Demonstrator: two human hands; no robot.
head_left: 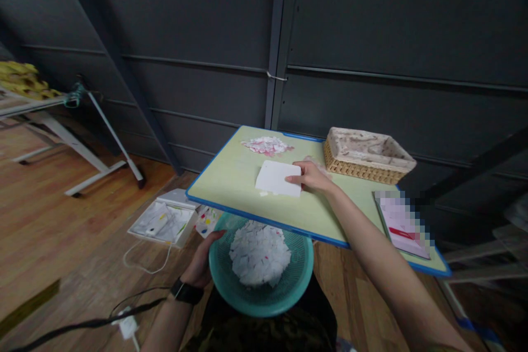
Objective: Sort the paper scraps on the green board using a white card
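My left hand (203,261) grips the rim of a teal plastic basket (247,300) held below the table's near edge; the basket is full of torn white paper scraps (259,253). My right hand (311,177) reaches over the pale green table (231,176) and pinches the right edge of a white card (277,178) lying flat on it. A few tiny scraps lie by the card's near edge. A small heap of pink and white paper scraps (268,146) sits further back on the table.
A wicker basket with cloth lining (367,155) stands at the table's back right. A pink booklet (402,223) lies at the right edge. On the wooden floor are an open white box (165,220), cables and a white folding stand (82,148). Dark wall panels behind.
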